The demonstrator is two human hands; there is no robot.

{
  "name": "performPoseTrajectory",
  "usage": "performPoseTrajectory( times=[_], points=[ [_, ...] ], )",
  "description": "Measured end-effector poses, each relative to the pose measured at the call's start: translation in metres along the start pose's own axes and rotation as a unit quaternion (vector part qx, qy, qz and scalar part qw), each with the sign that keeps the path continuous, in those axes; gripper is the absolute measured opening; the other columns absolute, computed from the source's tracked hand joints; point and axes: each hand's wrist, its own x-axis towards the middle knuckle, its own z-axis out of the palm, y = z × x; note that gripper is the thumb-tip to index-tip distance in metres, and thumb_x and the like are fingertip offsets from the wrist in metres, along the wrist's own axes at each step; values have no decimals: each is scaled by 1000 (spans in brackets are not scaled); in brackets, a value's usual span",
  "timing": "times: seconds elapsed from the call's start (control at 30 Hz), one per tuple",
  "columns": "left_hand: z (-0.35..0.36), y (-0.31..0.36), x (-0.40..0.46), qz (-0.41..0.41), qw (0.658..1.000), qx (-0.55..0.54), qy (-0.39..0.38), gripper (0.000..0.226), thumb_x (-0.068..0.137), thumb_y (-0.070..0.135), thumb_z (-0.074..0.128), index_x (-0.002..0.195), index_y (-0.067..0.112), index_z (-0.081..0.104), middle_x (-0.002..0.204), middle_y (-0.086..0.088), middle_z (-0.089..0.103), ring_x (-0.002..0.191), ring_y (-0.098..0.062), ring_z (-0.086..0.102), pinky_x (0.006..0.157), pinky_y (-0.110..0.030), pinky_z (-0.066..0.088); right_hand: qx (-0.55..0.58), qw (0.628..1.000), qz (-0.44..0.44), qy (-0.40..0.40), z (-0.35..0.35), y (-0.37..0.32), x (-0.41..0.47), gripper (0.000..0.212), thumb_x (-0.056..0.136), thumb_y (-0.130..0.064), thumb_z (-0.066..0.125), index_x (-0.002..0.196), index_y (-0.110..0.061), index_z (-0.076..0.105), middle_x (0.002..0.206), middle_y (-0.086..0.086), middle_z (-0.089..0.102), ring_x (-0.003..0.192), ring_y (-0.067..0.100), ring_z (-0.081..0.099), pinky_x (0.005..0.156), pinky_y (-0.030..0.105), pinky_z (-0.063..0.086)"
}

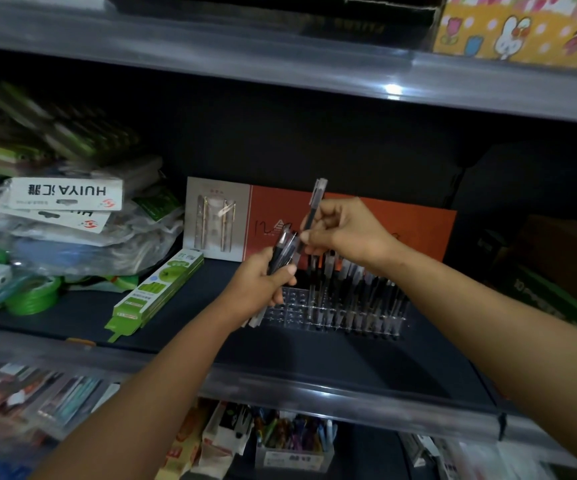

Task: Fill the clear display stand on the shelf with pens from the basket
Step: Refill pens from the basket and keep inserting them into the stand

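Observation:
The clear display stand (pixel 289 308) sits on the dark middle shelf, its right part holding several upright black pens (pixel 356 292) and its left holes bare. My left hand (pixel 261 285) grips a bundle of black pens (pixel 282 252) just above the stand's left end. My right hand (pixel 340 230) pinches a single pen (pixel 314 202) with a clear cap, held nearly upright above the stand, its lower end touching the bundle. The basket is out of view.
An orange box (pixel 418 226) and a grey pen gift box (pixel 216 220) stand behind the stand. A green pencil box (pixel 155 289) lies to the left, beside bagged stationery (pixel 72 216). The shelf above (pixel 280 64) overhangs. A tub of coloured pens (pixel 294 441) sits below.

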Motion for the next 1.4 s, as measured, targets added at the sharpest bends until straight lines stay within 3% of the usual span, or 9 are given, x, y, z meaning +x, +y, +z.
performPoseTrajectory(
  times=[0.13,0.27,0.4,0.57,0.73,0.9,1.13,1.27,1.4],
  points=[
    [-1,-4,1,-6,1000,18,-6,5,96,17,53,96,22,54,79,-1,62,50,-9,50,48,-21,42,-13,1000,-2,6,-2,0,0,10,83,0,70,89,5,64,68,11,64,62,17,62,63,28,55],
    [-4,-12,2,-27,998,47,3,15,95,23,54,110,19,53,81,1,62,54,-10,51,52,-22,44,-35,998,-1,47,-13,-5,5,14,85,-9,71,88,2,65,66,7,61,60,15,57,61,28,49],
    [-6,-15,1,-29,997,68,7,12,96,22,53,107,19,54,81,0,62,57,-12,51,55,-25,45,-82,995,-14,63,-23,-9,11,15,83,-13,72,85,0,66,74,17,67,61,17,57,62,33,47],
    [-7,-16,0,-28,996,83,10,4,96,20,52,99,21,55,81,-2,62,58,-12,52,57,-26,46,-96,993,-13,63,-29,-14,11,8,82,-7,71,81,-1,67,77,20,69,59,14,59,59,26,49],
    [-11,-21,-3,-35,994,97,20,10,96,18,52,102,10,56,80,-4,61,59,-13,53,57,-25,46,-157,987,2,40,-38,-10,10,7,78,-9,73,76,-6,68,81,15,72,68,22,64,67,37,55],
    [-10,-24,-2,-34,994,102,22,6,96,17,52,99,13,56,79,-3,61,56,-10,53,54,-21,44,-231,973,2,1,-27,-1,7,9,80,-4,69,72,-7,65,64,5,65,44,1,51,44,17,41],
    [-10,-31,-2,-33,994,104,20,3,96,17,51,96,17,54,78,-4,61,53,-9,52,48,-14,41,-280,960,-2,-19,-20,19,9,7,79,-4,68,74,-9,65,72,10,71,67,26,68,61,36,55],
    [-11,-34,-2,-27,993,109,21,7,96,17,51,90,20,53,77,-4,60,52,-7,51,47,-12,41,-279,960,-2,-29,-17,20,9,9,80,-2,67,74,-9,65,71,9,71,69,25,69,65,40,58],
    [-12,-36,-2,-28,993,109,21,3,96,18,52,94,19,54,77,-3,61,53,-6,52,48,-13,41,-288,957,-9,-41,-15,17,10,8,79,-4,68,74,-9,67,71,6,70,67,21,68,63,34,56]
  ],
)
